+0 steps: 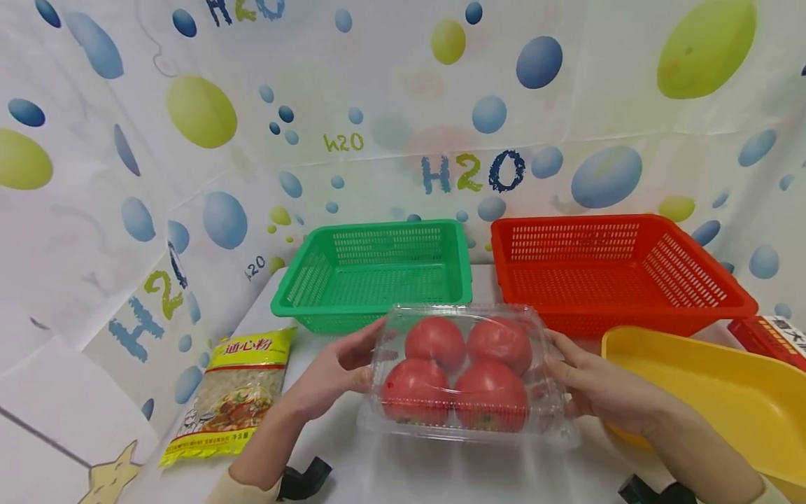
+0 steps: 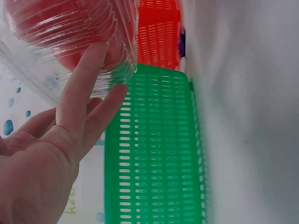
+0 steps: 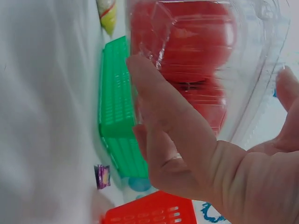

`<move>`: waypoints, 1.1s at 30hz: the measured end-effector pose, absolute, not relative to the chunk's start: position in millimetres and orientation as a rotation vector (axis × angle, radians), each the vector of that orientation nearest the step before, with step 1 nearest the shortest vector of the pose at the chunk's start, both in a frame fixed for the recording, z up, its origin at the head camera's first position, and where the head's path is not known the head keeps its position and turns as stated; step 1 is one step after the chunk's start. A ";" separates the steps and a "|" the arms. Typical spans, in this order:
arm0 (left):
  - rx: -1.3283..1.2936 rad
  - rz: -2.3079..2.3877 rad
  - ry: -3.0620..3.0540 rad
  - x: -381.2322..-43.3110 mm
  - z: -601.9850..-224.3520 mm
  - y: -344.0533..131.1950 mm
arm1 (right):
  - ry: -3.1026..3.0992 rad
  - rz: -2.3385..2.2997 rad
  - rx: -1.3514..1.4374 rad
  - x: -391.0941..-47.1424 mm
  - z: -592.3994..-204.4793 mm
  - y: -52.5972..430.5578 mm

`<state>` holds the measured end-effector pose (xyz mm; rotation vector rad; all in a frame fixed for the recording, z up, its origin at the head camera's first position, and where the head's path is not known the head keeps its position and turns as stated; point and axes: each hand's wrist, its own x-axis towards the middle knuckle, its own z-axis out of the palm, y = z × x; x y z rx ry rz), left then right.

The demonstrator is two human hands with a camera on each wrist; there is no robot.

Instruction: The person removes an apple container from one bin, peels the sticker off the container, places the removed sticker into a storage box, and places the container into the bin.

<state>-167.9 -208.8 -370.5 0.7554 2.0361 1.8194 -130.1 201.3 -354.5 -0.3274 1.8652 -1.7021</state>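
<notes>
A clear plastic clamshell box (image 1: 469, 435) with several red tomatoes (image 1: 491, 395) inside is held up over the white table, its lid closed. My left hand (image 1: 340, 371) grips the box's left end, and my right hand (image 1: 598, 385) grips the right end. In the left wrist view, fingers (image 2: 74, 91) of the left hand lie against the box's ridged side and underside. The right wrist view has the right hand's fingers (image 3: 173, 107) spread under the box, with the thumb on its other side.
Behind the box stand a green basket (image 1: 371, 311) and a red basket (image 1: 623, 318), side by side. A yellow bin (image 1: 711, 392) is on the right, with a red packet (image 1: 771, 339) behind it. At the left lies a yellow bag of pasta (image 1: 229, 392). A small purple packet (image 3: 102, 176) lies near the baskets.
</notes>
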 end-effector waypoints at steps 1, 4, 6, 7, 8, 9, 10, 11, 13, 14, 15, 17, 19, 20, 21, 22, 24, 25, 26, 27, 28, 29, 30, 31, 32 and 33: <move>0.762 1.827 2.029 -167.5 -368.8 -209.3 | 1.858 -1.725 -0.330 -130.4 -354.1 200.2; 0.767 1.841 2.051 -165.8 -362.6 -210.3 | 1.856 -1.789 -0.323 -131.7 -350.2 197.0; 0.793 1.847 2.075 -165.0 -358.1 -211.1 | 1.861 -1.830 -0.324 -133.1 -345.5 194.6; 0.806 1.851 2.089 -164.4 -355.6 -211.7 | 1.861 -1.849 -0.322 -134.0 -342.5 193.2; 0.815 1.855 2.107 -163.9 -352.9 -212.5 | 1.867 -1.862 -0.315 -135.1 -339.3 191.1; 0.829 1.863 2.115 -163.9 -350.2 -213.4 | 1.875 -1.871 -0.304 -136.6 -335.8 188.8; 0.841 1.870 2.124 -164.2 -347.3 -214.3 | 1.885 -1.878 -0.296 -138.2 -332.0 186.4; 0.854 1.873 2.137 -164.8 -344.4 -215.2 | 1.893 -1.891 -0.294 -140.3 -328.5 184.2; 0.854 1.882 2.160 -167.2 -338.7 -215.8 | 1.921 -1.909 -0.266 -144.5 -321.2 179.7; 0.856 1.884 2.171 -169.2 -336.0 -215.6 | 1.935 -1.917 -0.257 -147.1 -317.9 177.8; 0.861 1.889 2.177 -171.5 -333.5 -215.3 | 1.950 -1.926 -0.253 -149.6 -314.7 176.3; 0.860 1.905 2.196 -176.6 -328.7 -213.7 | 1.972 -1.951 -0.242 -154.8 -308.8 173.3; 0.850 1.928 2.218 -181.8 -323.9 -211.4 | 1.971 -1.982 -0.231 -160.6 -303.3 169.4; 0.842 1.939 2.231 -184.5 -321.7 -210.2 | 1.961 -2.001 -0.221 -163.6 -300.9 167.3; 0.825 1.951 2.247 -186.7 -319.3 -208.9 | 1.943 -2.022 -0.206 -166.7 -298.5 165.0; 0.805 1.964 2.262 -189.1 -317.4 -207.7 | 1.925 -2.040 -0.182 -169.9 -296.3 162.6; 0.773 2.002 2.267 -193.1 -314.0 -205.2 | 1.895 -2.057 -0.116 -175.8 -292.2 158.4; 0.756 2.023 2.266 -194.9 -312.8 -203.9 | 1.888 -2.060 -0.080 -178.7 -290.5 156.7; 0.740 2.046 2.261 -196.2 -311.6 -202.8 | 1.884 -2.061 -0.055 -181.8 -289.1 155.4; 0.726 2.071 2.253 -197.3 -310.6 -201.8 | 1.886 -2.066 -0.036 -185.0 -287.8 154.1; 0.715 2.096 2.243 -198.5 -310.2 -201.0 | 1.892 -2.071 -0.019 -188.1 -286.6 152.9; 0.701 2.120 2.231 -199.2 -309.7 -200.3 | 1.899 -2.078 -0.008 -191.2 -285.5 151.6; 0.686 2.138 2.231 -200.0 -309.6 -200.1 | 1.902 -2.093 0.000 -194.5 -284.7 150.4; 0.667 2.151 2.240 -200.6 -309.9 -200.1 | 1.903 -2.106 -0.002 -198.0 -284.0 149.6; 0.646 2.161 2.250 -201.0 -310.2 -200.4 | 1.895 -2.124 0.005 -201.2 -283.4 148.7; 0.625 2.167 2.262 -201.6 -311.0 -201.2 | 1.886 -2.139 0.016 -204.1 -282.7 147.6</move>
